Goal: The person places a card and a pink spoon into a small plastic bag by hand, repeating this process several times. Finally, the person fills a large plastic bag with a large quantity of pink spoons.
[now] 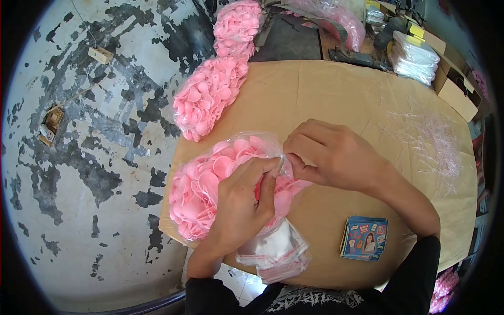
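Observation:
A clear plastic bag full of pink plastic spoons [195, 193] lies at the front left of the brown-covered table [325, 84]. My left hand [242, 203] is closed at the gathered mouth of this bag, thumb and forefinger pinched together. Right beside those fingertips, my right hand [336, 155] also pinches the bag's twisted end. Any small tie between the fingers is hidden. Under my left wrist, several flat clear plastic sleeves [278, 251] lie close to the table's front edge. A stack of blue printed cards [365, 239] sits below my right forearm.
Two more bags of pink spoons, a nearer one [212, 97] and a farther one [237, 29], line the left back edge. Thin clear strips [436, 144] are scattered at right. Behind stand packs of clear plastic [415, 59] and a cardboard box [458, 93]. A peeling wall [105, 157] borders the left.

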`<state>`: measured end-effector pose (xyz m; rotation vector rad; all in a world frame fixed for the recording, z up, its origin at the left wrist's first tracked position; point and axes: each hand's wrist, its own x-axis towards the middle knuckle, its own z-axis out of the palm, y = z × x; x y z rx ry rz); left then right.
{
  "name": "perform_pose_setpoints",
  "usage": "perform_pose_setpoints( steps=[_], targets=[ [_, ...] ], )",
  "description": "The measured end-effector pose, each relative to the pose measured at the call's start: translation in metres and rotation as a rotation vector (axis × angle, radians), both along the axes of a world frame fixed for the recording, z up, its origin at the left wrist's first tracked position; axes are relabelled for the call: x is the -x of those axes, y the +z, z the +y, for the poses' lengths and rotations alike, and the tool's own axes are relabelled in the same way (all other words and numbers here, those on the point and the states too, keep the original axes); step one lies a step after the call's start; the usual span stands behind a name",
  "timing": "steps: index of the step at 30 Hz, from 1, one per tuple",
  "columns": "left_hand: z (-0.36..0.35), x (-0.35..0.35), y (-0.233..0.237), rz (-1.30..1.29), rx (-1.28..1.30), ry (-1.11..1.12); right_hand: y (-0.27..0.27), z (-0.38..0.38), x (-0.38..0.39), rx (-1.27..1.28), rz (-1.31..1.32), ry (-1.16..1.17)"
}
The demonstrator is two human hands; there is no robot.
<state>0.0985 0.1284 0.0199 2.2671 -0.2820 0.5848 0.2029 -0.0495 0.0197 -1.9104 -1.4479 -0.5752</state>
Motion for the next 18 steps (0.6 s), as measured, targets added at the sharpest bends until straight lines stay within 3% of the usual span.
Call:
perform_pose_setpoints(
  steps=[2, 8, 11, 14, 17, 18],
  targets=[
    [0.000, -0.002, -0.005, -0.062, -0.030, -0.013, 0.000, 0.003, 0.004, -0.037, 0.070, -0.014],
    [-0.001, -0.003, -0.006, -0.033, -0.034, -0.017, -0.001, 0.004, 0.001, -0.036, 0.826, 0.004],
    [0.000, -0.002, -0.004, -0.028, -0.022, -0.010, -0.001, 0.002, -0.004, -0.069, 0.882, 0.125],
    [0.000, -0.002, -0.003, -0.029, -0.024, -0.005, 0.011, -0.005, -0.007, -0.047, 0.542, 0.209],
    [0.000, -0.003, -0.006, -0.060, -0.024, -0.012, 0.007, -0.007, -0.010, 0.017, 0.186, 0.147],
    [0.000, -0.003, -0.007, -0.075, -0.022, -0.015, 0.007, -0.007, -0.008, 0.038, 0.216, 0.123]
  ],
)
